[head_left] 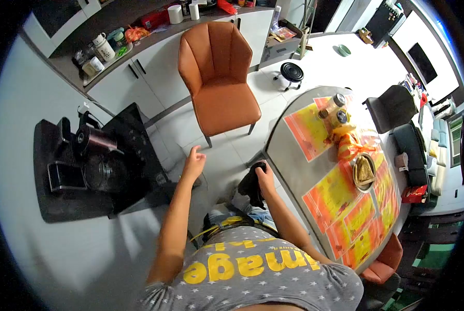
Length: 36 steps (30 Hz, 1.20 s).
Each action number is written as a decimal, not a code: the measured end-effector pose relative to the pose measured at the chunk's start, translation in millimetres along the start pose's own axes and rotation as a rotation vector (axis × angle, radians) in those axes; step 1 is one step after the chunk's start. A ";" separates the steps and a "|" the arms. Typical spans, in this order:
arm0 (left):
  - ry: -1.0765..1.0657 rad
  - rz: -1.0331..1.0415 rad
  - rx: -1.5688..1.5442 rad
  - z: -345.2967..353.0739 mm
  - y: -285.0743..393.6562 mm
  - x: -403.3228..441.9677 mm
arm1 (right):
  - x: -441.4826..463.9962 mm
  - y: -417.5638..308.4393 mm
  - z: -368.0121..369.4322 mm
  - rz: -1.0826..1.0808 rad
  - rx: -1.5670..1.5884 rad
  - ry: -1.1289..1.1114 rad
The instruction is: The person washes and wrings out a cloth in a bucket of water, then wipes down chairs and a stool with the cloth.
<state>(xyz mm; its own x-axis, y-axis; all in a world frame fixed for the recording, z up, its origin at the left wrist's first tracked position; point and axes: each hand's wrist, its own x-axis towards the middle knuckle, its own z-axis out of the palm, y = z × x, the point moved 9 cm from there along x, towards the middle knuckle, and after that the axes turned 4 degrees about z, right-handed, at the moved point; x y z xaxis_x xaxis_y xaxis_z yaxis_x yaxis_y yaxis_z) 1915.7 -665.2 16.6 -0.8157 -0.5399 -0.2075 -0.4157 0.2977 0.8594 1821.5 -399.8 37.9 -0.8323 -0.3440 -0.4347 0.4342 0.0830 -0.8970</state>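
My left hand point(193, 165) is held out in front of my body with nothing in it, its fingers partly stretched and apart. In my right hand point(265, 179) is a bunched black cloth point(251, 186), which hangs down beside the table edge. The fingers wrap round its upper end. An orange-brown chair point(226, 106) with a ribbed back stands ahead of both hands, apart from them. To the right of my right hand is the table point(289, 173), spread with red and yellow placemats point(325, 194).
On the table are a bowl of food point(364, 173), an orange plastic bag point(350, 147) and jars point(337, 102). A black stand with a kettle point(96, 141) is at left. Farther off are a round black stool point(292, 72), a cluttered counter point(154, 37) and a dark chair point(392, 108).
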 end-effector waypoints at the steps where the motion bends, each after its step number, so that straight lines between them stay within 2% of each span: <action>1: 0.002 -0.004 -0.003 -0.8 -4.7 17.6 | 15.5 -6.6 1.2 -0.005 0.000 0.002; 4: 0.075 0.030 -0.093 -3.6 -16.0 66.6 | 72.6 -30.4 -2.3 -0.066 -0.170 0.073; 7: 0.193 0.022 -0.037 -26.4 -15.0 117.6 | 129.6 -59.7 0.2 -0.084 -0.317 0.100; 9: 0.283 0.043 0.144 -47.8 -5.6 141.0 | 166.9 -68.4 -0.6 -0.052 -0.393 0.118; 11: 0.331 -0.012 0.114 -69.3 7.7 161.8 | 209.4 -71.7 -0.4 -0.075 -0.389 0.156; 15: 0.436 0.017 0.223 -105.4 19.8 187.1 | 274.8 -87.9 29.7 -0.027 -0.381 0.044; 17: 0.478 0.026 0.270 -121.5 20.1 207.3 | 299.0 -109.1 53.3 -0.146 -0.411 0.025; 18: 0.498 0.064 0.325 -129.2 19.5 219.8 | 316.7 -112.8 62.4 -0.190 -0.550 0.026; 19: 0.510 0.097 0.382 -137.3 21.1 227.5 | 336.8 -105.3 66.8 -0.185 -0.550 0.018; 21: 0.512 0.084 0.414 -150.7 22.0 254.2 | 360.8 -111.6 84.8 -0.305 -0.531 -0.014; 22: 0.513 0.087 0.444 -157.1 25.4 267.6 | 373.3 -107.9 90.1 -0.153 -0.501 -0.053; 27: 0.457 0.075 0.484 -167.3 19.5 351.1 | 418.4 -161.2 115.2 -0.084 -0.380 -0.057; 29: 0.380 -0.072 0.530 -168.0 13.9 387.6 | 466.6 -172.3 109.8 -0.175 -0.527 -0.032; 33: 0.369 -0.076 0.517 -162.7 -5.4 467.3 | 568.0 -206.8 107.4 -0.257 -0.769 0.060; 36: 0.316 -0.259 0.444 -159.3 -23.3 515.5 | 653.4 -217.0 110.2 -0.239 -0.935 0.069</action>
<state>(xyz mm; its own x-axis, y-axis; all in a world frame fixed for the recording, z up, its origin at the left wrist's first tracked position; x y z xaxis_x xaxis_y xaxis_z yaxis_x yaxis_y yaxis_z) 1569.0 -1075.9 -36.0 -0.5345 -0.8265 -0.1768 -0.7688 0.3886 0.5078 1221.4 -745.6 -42.6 -0.8946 -0.3949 -0.2093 -0.1742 0.7392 -0.6505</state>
